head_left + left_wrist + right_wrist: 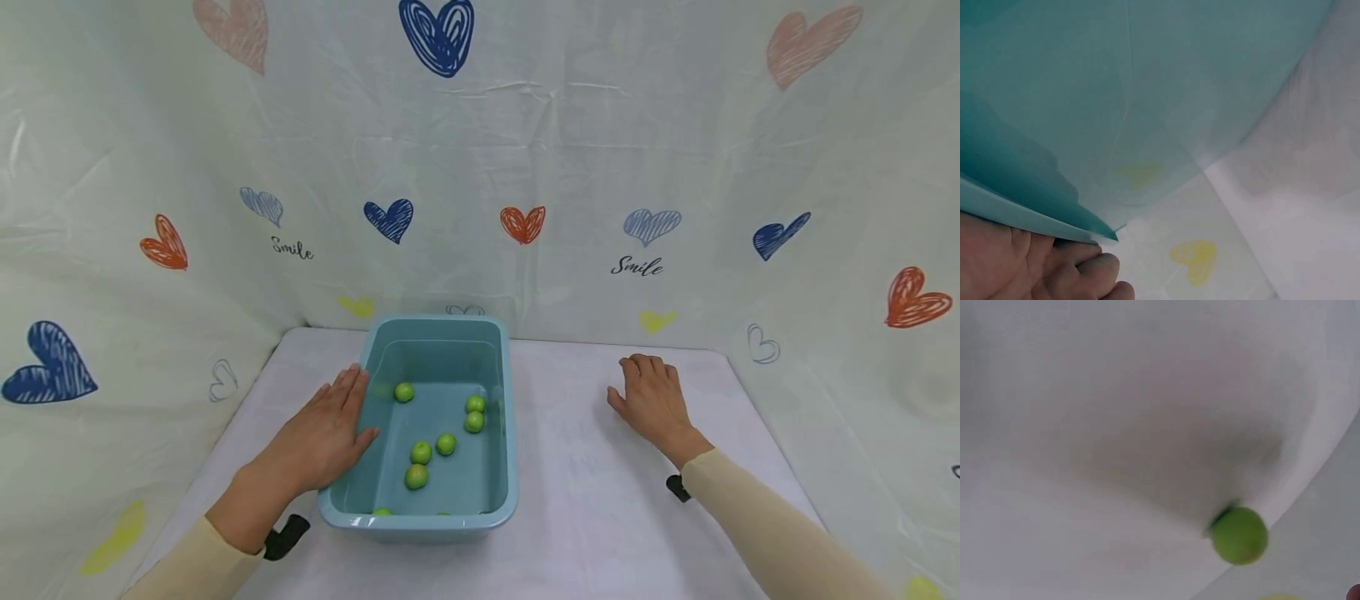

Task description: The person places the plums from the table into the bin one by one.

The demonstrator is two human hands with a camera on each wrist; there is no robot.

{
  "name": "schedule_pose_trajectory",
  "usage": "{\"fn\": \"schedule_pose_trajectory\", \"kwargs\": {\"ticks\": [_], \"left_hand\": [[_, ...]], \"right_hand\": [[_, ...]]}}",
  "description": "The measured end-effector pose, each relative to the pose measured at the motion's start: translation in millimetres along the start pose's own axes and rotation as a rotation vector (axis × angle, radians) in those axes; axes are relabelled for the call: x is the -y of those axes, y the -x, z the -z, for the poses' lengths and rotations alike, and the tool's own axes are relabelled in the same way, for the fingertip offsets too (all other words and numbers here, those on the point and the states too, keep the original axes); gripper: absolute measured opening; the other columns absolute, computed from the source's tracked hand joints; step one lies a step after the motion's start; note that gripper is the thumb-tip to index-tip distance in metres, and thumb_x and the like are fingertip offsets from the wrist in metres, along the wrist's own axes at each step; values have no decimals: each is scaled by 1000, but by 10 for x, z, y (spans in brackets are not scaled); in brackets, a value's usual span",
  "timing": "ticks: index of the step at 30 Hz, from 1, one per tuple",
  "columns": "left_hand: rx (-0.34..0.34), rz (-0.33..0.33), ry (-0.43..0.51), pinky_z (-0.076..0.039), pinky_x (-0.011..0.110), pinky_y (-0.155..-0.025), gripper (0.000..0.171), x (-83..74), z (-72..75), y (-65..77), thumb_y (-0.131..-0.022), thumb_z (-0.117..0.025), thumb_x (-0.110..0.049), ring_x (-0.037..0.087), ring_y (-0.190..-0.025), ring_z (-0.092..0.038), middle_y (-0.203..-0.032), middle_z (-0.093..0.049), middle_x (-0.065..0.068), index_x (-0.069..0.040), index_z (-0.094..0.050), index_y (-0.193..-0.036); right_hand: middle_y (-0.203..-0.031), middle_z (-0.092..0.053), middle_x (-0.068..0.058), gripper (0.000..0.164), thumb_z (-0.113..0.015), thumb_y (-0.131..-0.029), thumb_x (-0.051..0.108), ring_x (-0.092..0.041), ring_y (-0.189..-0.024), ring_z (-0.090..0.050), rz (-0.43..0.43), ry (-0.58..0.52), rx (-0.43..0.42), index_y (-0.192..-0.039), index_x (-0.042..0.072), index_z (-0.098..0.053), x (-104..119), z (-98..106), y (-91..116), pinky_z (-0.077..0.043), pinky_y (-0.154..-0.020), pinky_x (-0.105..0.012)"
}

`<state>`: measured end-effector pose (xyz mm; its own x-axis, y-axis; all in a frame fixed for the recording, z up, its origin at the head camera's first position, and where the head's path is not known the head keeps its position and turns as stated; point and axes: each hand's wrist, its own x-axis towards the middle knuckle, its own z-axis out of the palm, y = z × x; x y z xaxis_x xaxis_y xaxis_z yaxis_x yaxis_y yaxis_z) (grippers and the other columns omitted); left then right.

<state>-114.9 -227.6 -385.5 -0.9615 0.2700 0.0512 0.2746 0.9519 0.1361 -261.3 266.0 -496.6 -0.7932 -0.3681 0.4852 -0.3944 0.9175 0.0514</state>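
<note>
A light blue plastic tub [435, 522] stands on the table, with several small round green fruits, like limes [416, 477], on its floor. My left hand [322, 437] rests along the tub's left rim, fingers extended and thumb reaching over the inside. In the left wrist view the palm and fingers [1079, 272] lie against the rim [1029, 219]. Over the table's right side is my right hand [654, 402], palm down, fingers slightly bent. A single green fruit [1240, 535] shows in the right wrist view, apart from the one visible fingertip [1354, 592]; the head view hides it.
The table [570, 500] has a white cover. Behind it and along both sides hangs a pale sheet [570, 150] printed with hearts and "Smile". A black band [285, 537] is on the left wrist, another [678, 487] on the right.
</note>
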Motion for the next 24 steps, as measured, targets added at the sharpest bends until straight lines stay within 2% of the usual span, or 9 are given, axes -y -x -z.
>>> {"fn": "schedule_pose_trajectory", "kwargs": {"ticks": [6, 11, 17, 24], "left_hand": [[3, 5, 7, -33, 65, -123, 81, -3, 8, -6, -103, -68, -29, 52, -154, -32, -166, -29, 36, 16, -29, -158], [4, 7, 4, -32, 65, -124, 81, 1, 8, -15, -102, -68, -29, 51, -154, -32, -166, -29, 35, 16, -29, -158], [3, 9, 8, -32, 65, -124, 81, 4, 3, -18, -103, -68, -29, 51, -154, -33, -166, -30, 35, 16, -30, -158], [4, 12, 6, -32, 65, -123, 81, 1, -6, -16, -103, -68, -29, 51, -154, -33, -166, -30, 35, 16, -29, -158]], "right_hand": [[-125, -62, -25, 49, -76, -90, 30, -48, -120, -54, -67, 29, 130, -120, -6, -60, -268, -84, 206, -45, -94, -63], [-125, -61, -27, 44, -70, -92, 27, -49, -120, -52, -104, 29, 198, -118, -6, -60, -389, -128, 300, -43, -93, -64], [-122, -62, -26, 37, -68, -92, 25, -49, -118, -53, -120, 34, 247, -113, -6, -62, -427, -158, 365, -43, -92, -64], [-118, -63, -26, 39, -71, -92, 26, -47, -114, -54, -107, 48, 285, -113, -6, -61, -421, -173, 398, -44, -91, -63]]}}
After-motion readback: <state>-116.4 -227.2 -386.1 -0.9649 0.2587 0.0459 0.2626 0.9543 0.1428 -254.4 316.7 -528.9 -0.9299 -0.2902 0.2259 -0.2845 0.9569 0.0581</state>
